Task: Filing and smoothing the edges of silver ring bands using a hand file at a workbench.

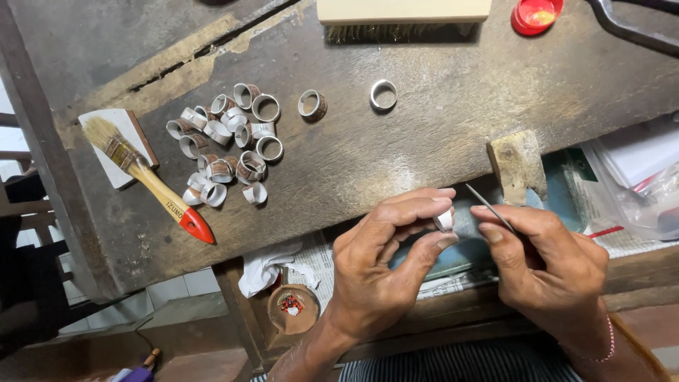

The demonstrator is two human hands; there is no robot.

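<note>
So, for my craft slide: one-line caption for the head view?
Left hand holds a ring, right hand a thin tool, beside piled rings.

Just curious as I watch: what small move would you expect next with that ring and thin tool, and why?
Probably bringing the thin metal tool in the right hand a touch leftward to the small silver ring pinched in the left hand: its tip points up, just right of the ring, not yet touching it.

Left hand [378, 265] fingertips pinched in a curled grip, right hand [548, 262] closed, fingers folded, wrists low.
</note>
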